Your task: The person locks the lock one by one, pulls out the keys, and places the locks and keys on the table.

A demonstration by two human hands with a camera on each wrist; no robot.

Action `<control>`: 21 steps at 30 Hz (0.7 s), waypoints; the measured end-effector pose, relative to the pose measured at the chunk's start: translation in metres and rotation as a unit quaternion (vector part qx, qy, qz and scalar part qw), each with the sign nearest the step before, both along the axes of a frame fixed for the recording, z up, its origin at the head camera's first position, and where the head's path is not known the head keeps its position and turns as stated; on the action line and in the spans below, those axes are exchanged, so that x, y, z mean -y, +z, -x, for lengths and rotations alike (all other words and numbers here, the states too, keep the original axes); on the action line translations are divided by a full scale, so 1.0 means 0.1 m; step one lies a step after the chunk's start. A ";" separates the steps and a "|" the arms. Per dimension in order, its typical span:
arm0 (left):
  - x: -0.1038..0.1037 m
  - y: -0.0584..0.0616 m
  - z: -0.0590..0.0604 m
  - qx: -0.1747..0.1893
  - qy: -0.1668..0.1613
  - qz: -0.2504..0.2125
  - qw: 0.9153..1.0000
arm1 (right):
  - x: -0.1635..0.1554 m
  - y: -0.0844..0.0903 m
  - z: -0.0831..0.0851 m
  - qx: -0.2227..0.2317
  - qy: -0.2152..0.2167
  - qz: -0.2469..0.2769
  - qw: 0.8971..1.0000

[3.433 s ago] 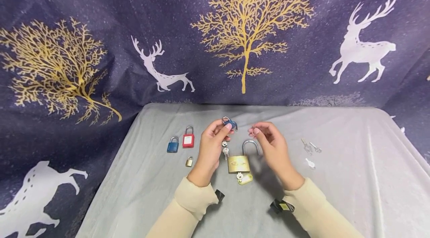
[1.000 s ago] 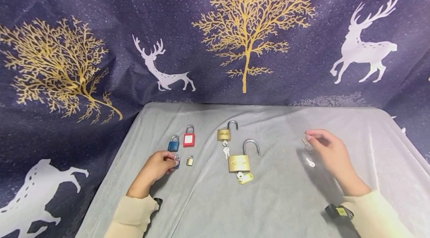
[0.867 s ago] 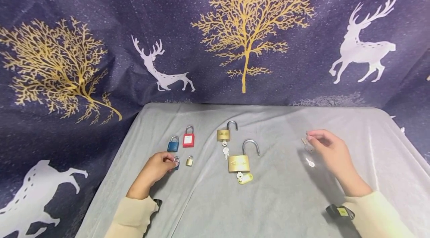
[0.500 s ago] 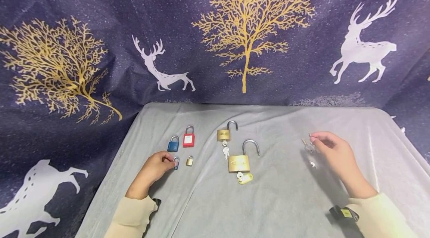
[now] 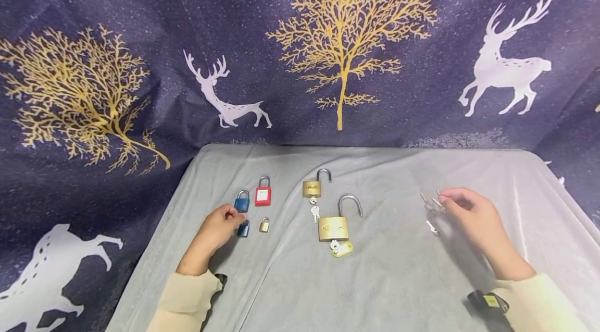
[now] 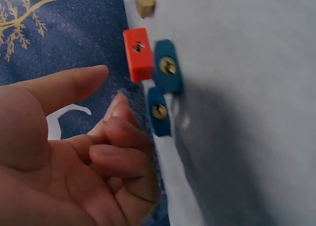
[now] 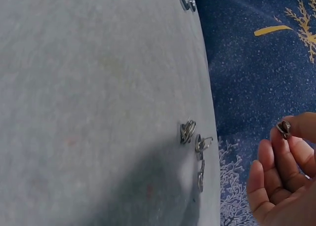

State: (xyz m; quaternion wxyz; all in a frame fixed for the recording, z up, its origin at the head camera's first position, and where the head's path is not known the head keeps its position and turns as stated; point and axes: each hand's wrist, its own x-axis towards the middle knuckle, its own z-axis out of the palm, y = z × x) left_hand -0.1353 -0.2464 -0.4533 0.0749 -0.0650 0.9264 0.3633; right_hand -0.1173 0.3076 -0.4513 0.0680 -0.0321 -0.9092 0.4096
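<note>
My left hand [image 5: 216, 232] hovers at a small blue padlock [image 5: 243, 229] at the table's left. In the left wrist view its thumb [image 6: 74, 85] and forefinger are apart, with nothing between them. A second blue padlock [image 5: 241, 203], a red padlock [image 5: 263, 196] and a small brass padlock [image 5: 264, 226] stand close by. On the right, my right hand [image 5: 475, 225] pinches a small metal piece [image 7: 283, 129], seemingly a key or its ring, between thumb and fingertips. Loose keys [image 7: 187, 131] lie below it, with another key [image 5: 432, 227] nearer the front.
Mid-table lie two brass padlocks with raised shackles, a medium one [image 5: 311, 188] and a large one [image 5: 334, 229]. Both have keys in them, and a yellow tag [image 5: 342, 249] hangs at the large one. A grey cloth [image 5: 375, 290] covers the table; a patterned curtain [image 5: 300, 61] hangs behind.
Both hands have moved apart from mid-table. My left hand has set the small blue padlock down at the left and let go of it. My right hand has shifted slightly right and nearer.
</note>
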 end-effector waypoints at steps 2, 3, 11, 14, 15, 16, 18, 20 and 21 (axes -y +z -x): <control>-0.03 0.04 0.02 -0.007 -0.004 0.001 1.000 | -0.03 -0.01 -0.01 0.010 0.001 -0.008 1.000; -0.05 0.06 0.03 -0.012 -0.006 0.001 1.000 | -0.04 -0.02 -0.01 0.018 0.003 -0.010 1.000; -0.27 0.21 0.11 -0.031 -0.016 -0.037 0.999 | -0.10 -0.09 -0.05 0.050 0.030 -0.051 0.997; -0.37 0.24 0.15 -0.033 -0.027 -0.044 0.998 | -0.11 -0.11 -0.06 0.055 0.039 -0.062 0.996; -0.40 0.25 0.15 -0.033 -0.031 -0.046 0.998 | -0.12 -0.11 -0.06 0.057 0.041 -0.067 0.995; -0.44 0.26 0.16 -0.033 -0.035 -0.046 0.998 | -0.12 -0.11 -0.07 0.062 0.044 -0.071 0.995; -0.51 0.26 0.18 -0.031 -0.046 -0.046 0.997 | -0.13 -0.11 -0.08 0.067 0.051 -0.078 0.993; -0.58 0.26 0.19 -0.027 -0.059 -0.047 0.997 | -0.14 -0.11 -0.10 0.077 0.062 -0.080 0.992; -0.61 0.26 0.19 -0.025 -0.066 -0.047 0.996 | -0.14 -0.12 -0.10 0.080 0.066 -0.082 0.991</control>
